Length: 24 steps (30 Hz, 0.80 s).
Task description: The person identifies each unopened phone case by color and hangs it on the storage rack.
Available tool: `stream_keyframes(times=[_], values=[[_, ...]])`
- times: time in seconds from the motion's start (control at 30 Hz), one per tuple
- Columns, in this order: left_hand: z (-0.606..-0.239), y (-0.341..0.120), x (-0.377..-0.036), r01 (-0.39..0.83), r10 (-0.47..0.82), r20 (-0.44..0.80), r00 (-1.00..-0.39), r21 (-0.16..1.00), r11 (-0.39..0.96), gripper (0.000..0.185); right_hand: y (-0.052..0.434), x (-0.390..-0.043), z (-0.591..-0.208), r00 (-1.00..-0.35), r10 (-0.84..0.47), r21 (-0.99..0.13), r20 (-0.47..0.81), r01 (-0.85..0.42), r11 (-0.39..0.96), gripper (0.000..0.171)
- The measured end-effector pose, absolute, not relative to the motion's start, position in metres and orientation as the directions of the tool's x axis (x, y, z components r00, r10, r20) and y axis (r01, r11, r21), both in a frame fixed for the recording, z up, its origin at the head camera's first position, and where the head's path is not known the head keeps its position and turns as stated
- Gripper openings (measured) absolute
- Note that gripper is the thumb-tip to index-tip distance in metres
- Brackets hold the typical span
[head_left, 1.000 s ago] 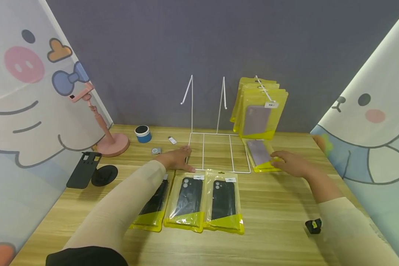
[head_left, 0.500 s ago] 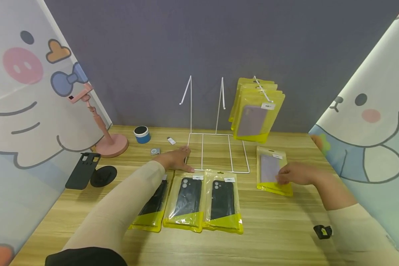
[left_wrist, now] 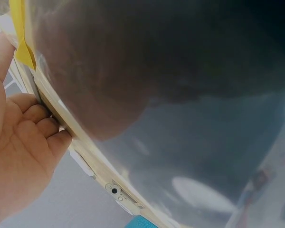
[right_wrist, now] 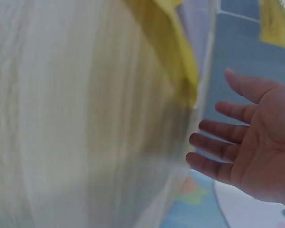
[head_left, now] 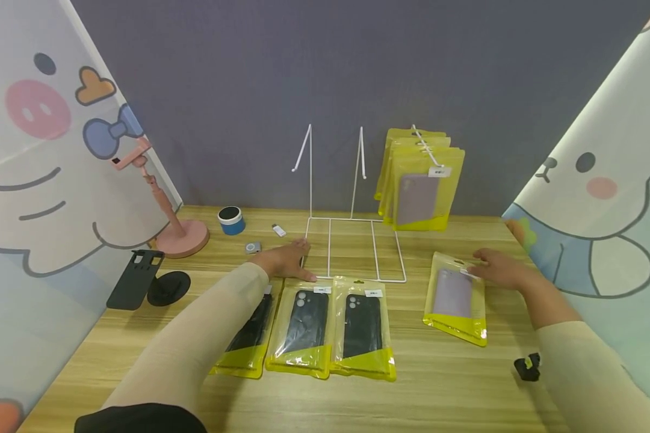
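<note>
My right hand [head_left: 502,269] hovers at the upper right corner of a yellow-edged pouch [head_left: 452,300] holding a light purple phone case, which lies on the table right of the rack. In the right wrist view the fingers [right_wrist: 221,146] are spread and relaxed, apart from the pouch's yellow edge [right_wrist: 185,61]. My left hand [head_left: 288,260] rests at the front left corner of a white wire display rack [head_left: 379,246], thumb spread from the fingers. Several similar pouches [head_left: 419,204] hang from the rack's right hook; its other two hooks carry nothing.
Three pouches with black phone cases lie in a row before the rack: right [head_left: 363,328], middle [head_left: 306,325], left [head_left: 246,337], partly under my left arm. Farther left stand a pink stand [head_left: 181,234], a black phone stand [head_left: 138,279] and a blue-and-white jar [head_left: 232,221].
My right hand has drawn the purple-case pouch away from the rack, rightward and nearer, then let go of it and moved to its far corner. The left hand stays put.
</note>
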<state>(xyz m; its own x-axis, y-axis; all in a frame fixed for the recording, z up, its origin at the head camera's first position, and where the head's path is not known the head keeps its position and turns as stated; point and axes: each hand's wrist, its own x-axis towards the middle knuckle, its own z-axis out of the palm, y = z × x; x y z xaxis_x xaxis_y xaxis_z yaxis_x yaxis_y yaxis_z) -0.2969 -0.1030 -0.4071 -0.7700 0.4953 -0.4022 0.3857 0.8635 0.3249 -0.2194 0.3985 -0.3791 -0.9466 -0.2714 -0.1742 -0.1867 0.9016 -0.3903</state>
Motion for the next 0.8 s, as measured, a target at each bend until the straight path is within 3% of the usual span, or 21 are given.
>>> stream_keyframes(times=[0.27,0.47,0.8], values=[[-0.405,-0.103,-0.294,0.373,0.485,-0.408,-0.773,0.326,0.869,0.108,0.401,-0.231,-0.393,-0.954,-0.231,-0.297,-0.189,-0.169,0.940,0.049],[-0.405,-0.102,-0.294,0.381,0.487,-0.409,-0.772,0.316,0.869,0.108,0.396,-0.230,-0.391,-0.933,-0.296,-0.324,-0.203,-0.222,0.920,0.020],[-0.405,-0.102,-0.294,0.372,0.483,-0.412,-0.772,0.322,0.870,0.108,0.391,-0.225,-0.364,-0.898,-0.392,-0.607,-0.198,-0.202,0.768,0.019]])
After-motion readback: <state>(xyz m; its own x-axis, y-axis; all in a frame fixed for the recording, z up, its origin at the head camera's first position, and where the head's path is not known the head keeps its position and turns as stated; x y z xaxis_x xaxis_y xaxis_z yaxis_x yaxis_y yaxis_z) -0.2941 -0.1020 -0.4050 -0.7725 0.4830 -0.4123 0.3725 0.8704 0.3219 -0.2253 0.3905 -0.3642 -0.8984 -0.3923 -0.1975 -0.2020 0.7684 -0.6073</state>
